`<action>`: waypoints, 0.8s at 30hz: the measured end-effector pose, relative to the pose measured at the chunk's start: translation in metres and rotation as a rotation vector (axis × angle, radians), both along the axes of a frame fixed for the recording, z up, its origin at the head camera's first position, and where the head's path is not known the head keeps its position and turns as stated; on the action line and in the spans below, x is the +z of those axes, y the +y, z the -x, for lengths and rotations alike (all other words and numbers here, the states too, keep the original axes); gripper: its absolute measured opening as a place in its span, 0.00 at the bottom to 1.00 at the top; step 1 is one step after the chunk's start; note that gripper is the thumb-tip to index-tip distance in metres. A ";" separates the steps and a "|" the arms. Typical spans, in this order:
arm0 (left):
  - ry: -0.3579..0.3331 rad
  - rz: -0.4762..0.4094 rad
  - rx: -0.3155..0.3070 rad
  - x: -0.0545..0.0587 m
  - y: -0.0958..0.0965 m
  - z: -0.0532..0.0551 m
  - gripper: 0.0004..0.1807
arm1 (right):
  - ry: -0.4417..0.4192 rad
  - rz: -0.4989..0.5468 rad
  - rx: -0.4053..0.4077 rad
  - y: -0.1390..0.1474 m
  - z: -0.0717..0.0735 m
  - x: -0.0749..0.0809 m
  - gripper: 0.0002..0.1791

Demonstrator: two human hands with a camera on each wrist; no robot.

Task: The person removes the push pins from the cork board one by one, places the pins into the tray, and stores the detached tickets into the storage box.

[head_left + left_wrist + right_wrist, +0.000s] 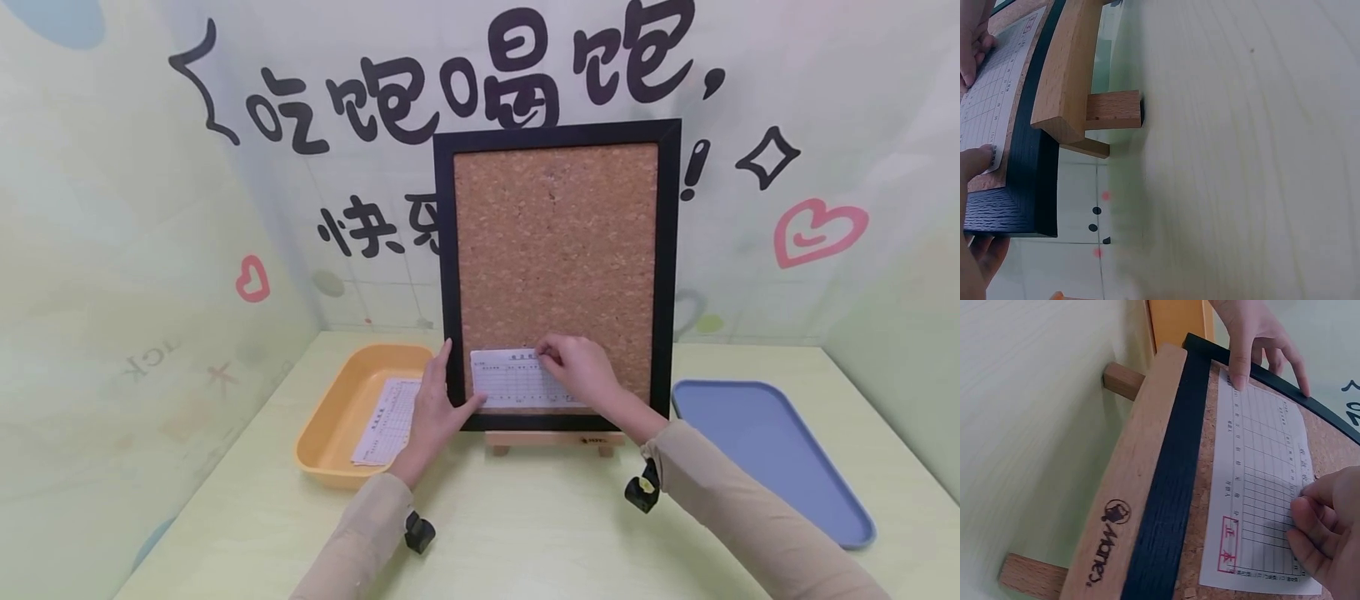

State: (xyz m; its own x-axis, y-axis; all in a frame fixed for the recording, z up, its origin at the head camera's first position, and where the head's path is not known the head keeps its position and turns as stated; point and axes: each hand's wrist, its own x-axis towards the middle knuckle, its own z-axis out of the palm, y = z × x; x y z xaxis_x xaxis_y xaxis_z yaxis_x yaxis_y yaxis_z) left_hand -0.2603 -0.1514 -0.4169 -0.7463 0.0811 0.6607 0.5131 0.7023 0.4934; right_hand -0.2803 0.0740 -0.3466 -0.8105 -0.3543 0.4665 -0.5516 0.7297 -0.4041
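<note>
A framed cork board (pixel 555 242) leans upright on a wooden stand (pixel 555 439). Low on its cork lies a white printed form (pixel 506 379), with ruled columns and a red stamp box. My left hand (pixel 435 404) grips the board's left edge: the thumb (pixel 1241 369) presses the form's lower left corner, and the other fingers reach round the black frame (pixel 1272 381). My right hand (pixel 585 367) has its thumb and fingers pinched together against the form's upper edge, right of its middle. Whatever sits between those fingertips is hidden.
To the left stands an orange tray (pixel 322 442) holding more printed forms (pixel 384 421). A flat blue tray (pixel 772 458) lies on the right. The pale table (pixel 540 525) meets a printed backdrop (pixel 360 300) behind the board.
</note>
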 end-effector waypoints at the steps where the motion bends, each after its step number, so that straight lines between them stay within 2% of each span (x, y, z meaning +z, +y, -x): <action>1: -0.002 0.002 0.000 0.000 0.000 0.000 0.51 | 0.002 0.006 -0.007 0.000 0.000 -0.001 0.03; 7: -0.017 -0.002 0.002 -0.001 0.000 -0.001 0.52 | 0.041 0.023 -0.005 0.001 -0.001 -0.007 0.02; 12: 0.005 0.007 0.003 0.000 0.000 0.000 0.52 | 0.074 0.011 0.015 0.002 0.000 -0.007 0.02; 17: 0.021 0.013 0.005 0.000 0.000 0.000 0.52 | 0.052 0.016 0.024 0.002 0.001 -0.004 0.02; 24: 0.008 0.008 0.005 -0.001 -0.001 0.000 0.52 | 0.016 0.013 0.026 0.002 0.001 -0.003 0.02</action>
